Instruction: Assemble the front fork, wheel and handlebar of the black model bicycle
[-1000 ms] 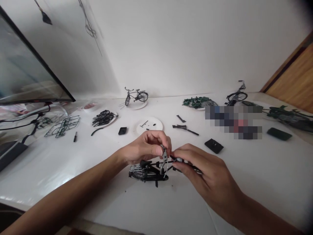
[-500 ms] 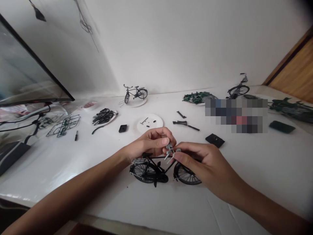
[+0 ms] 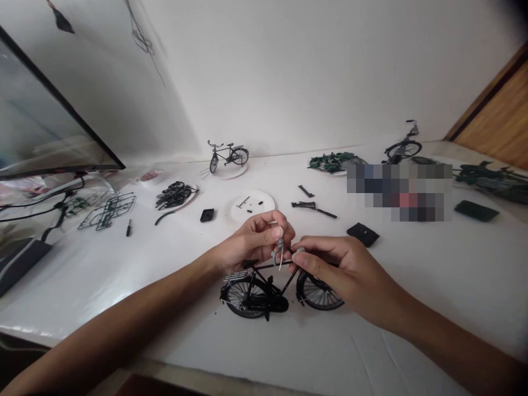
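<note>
A black model bicycle (image 3: 268, 280) stands side-on below my hands, with a silver rear rack (image 3: 237, 276) and spoked wheels. My left hand (image 3: 253, 240) pinches a small grey metal part (image 3: 279, 252) with a thin wire-like rod at the bicycle's front end. My right hand (image 3: 334, 269) grips the front of the frame, its fingertips touching a grey piece (image 3: 300, 249) close to that part. The hands nearly meet, and my fingers hide the head of the frame. The front wheel (image 3: 319, 291) shows just below my right hand.
On the white table are a finished model bicycle (image 3: 226, 155) on a plate, a plate of small parts (image 3: 249, 206), a plate of black parts (image 3: 175, 197), green sprues (image 3: 107, 212) and loose black pieces. A monitor (image 3: 41, 110) stands at left.
The bicycle has turned from a tilted pose to side-on, with both wheels showing. My hands have risen slightly, and the grey part now hangs more upright.
</note>
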Available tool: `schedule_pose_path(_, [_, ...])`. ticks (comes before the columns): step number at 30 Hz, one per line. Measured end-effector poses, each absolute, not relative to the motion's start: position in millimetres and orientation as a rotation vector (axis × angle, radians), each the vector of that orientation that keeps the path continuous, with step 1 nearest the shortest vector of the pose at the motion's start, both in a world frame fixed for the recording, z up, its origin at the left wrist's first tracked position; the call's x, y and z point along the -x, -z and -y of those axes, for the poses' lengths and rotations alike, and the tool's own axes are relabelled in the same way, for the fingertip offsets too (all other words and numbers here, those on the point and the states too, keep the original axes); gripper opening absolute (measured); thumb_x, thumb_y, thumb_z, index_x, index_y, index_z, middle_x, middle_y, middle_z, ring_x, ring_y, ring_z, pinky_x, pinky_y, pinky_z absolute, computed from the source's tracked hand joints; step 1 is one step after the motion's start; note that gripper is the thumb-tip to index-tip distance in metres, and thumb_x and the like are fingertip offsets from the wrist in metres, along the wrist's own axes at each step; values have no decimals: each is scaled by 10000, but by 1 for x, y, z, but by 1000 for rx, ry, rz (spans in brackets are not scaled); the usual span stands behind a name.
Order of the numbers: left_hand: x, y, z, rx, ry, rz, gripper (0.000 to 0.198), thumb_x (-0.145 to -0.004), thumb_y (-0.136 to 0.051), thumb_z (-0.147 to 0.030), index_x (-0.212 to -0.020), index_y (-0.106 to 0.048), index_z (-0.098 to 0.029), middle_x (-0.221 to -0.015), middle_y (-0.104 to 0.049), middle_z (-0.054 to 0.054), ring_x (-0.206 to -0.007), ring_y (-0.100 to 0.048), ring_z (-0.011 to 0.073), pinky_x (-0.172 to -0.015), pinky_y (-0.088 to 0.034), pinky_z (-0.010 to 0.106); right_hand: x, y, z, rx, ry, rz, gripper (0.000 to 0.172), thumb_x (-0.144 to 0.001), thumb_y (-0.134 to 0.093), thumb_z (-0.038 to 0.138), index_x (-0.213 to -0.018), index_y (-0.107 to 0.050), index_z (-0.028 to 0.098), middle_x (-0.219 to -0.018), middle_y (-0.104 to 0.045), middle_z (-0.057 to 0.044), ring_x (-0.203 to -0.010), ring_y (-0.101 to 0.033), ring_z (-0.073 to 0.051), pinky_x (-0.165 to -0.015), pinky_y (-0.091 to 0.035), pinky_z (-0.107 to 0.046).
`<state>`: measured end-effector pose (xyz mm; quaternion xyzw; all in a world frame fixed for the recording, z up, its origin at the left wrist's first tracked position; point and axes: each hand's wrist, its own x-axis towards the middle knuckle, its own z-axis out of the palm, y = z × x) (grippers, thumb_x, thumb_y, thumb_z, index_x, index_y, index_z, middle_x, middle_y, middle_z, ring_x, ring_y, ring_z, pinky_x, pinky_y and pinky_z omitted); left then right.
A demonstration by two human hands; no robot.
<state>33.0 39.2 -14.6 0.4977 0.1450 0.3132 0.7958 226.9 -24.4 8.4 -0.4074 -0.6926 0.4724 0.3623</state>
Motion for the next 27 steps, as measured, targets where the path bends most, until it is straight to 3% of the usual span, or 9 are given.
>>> schedule_pose_path(8, [-38,11,-30,-1093,-721,-303,193,-890,-664,-318,-890,-550,-162,-757,-523,-12,-611,-501,57,-559,-426,167,-227,-11,26,1021,-1221,1789,221,-930,-604,340,-773,-669,199,-769,-655,29,-720,-574,-125,-638,-408,-242])
schedule_pose_path(17, [-37,10,-31,-1039,-651,-366,174,-922,-618,-297,-859,-539,-155,-732,-445,-29,-590,-477,50,-566,-402,183,-226,-9,28,989,-1212,1790,120,-930,-612,291,-883,-713,246,-827,-673,44,-772,-590,-115,-684,-420,-226])
schedule_pose_path(23, [-39,4,-27,-1167,-680,-437,169,-920,-622,-296,-842,-563,-157,-721,-496,-16,-616,-486,72,-579,-380,210,-226,-6,27,1037,-1199,1789,191,-928,-607,353,-830,-704,221,-800,-673,30,-763,-591,-136,-676,-434,-255])
schedule_pose_path(27, [-41,1,-24,-1235,-687,-555,173,-918,-626,-296,-842,-579,-148,-756,-527,-3,-655,-499,79,-629,-410,220,-225,3,24,1061,-1274,1757,222,-933,-589,390,-939,-734,223,-830,-692,5,-834,-633,-178,-725,-466,-294])
